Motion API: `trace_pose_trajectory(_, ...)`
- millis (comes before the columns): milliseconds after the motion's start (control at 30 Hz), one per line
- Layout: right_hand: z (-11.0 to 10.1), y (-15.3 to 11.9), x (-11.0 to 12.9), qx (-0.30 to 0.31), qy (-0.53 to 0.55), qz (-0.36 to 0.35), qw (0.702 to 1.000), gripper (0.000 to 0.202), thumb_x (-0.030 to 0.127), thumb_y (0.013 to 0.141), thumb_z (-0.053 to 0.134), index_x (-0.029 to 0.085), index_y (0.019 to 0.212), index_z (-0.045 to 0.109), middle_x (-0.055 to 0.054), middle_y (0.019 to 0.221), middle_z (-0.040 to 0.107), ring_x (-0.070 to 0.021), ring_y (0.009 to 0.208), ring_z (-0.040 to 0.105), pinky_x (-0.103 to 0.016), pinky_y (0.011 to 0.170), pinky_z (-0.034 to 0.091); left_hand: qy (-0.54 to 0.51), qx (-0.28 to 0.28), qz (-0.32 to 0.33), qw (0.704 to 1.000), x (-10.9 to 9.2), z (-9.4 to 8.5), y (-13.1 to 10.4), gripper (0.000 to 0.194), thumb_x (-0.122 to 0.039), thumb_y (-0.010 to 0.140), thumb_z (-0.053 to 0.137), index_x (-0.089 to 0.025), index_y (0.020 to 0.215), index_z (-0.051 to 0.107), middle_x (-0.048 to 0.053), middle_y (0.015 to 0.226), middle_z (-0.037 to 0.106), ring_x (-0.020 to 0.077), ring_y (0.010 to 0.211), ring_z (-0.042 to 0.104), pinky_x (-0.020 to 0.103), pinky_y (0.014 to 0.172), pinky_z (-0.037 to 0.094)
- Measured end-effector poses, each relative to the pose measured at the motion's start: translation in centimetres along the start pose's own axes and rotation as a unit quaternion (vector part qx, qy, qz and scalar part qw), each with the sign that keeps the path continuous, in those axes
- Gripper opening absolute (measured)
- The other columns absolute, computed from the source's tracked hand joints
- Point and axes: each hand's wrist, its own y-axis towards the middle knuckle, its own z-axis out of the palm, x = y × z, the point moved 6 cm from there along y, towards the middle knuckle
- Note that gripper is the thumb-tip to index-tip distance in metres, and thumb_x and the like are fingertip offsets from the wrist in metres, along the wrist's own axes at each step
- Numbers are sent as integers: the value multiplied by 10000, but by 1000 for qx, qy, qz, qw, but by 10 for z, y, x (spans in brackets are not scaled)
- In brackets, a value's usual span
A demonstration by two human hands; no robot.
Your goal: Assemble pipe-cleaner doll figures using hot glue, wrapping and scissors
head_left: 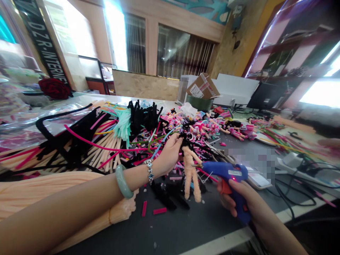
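Doll [188, 170] (fuzzy, fork-legged) by plastic glue gun [225, 171]

Toward the far side, a cardboard box [204, 86] sat tilted on a green tub [199, 103], and a dark monitor [266, 97] stood to its right. At the far left, a dark red flower [54, 88] lay near a black lettered sign [42, 40]. Curtains [200, 53] hung beyond.

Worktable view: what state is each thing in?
Left hand: pinching the figure's black top.
Right hand: gripping the glue gun.
Glue gun: red light lit, nozzle at the figure.
Fuzzy figure: held up, legs down.
Cardboard box: tilted.
Monitor: screen dark.
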Motion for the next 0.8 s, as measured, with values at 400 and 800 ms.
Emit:
trace_pose_trajectory(400, 1, 3, -4, 3, 37, -17, 999, 360, 485, 804, 589, 129, 779, 638, 37, 465, 445, -71, 383, 432, -232, 460, 271, 2, 23, -10, 1000, 0, 3, -3, 80, -251, 900, 472, -192, 852, 446, -35, 704, 438, 67, 559, 443, 181, 490, 446)
trace_pose_trajectory(800, 3, 0, 1, -37, 9, -33, 999, 371, 491, 811, 582, 123, 787, 628, 36, 476, 451, -75, 401, 432, -223, 463, 269, -1, 42, -15, 999, 1, 7, -5, 67, -234, 919, 429, -188, 885, 463, -23, 739, 469, 76, 577, 485, 204, 511, 486)
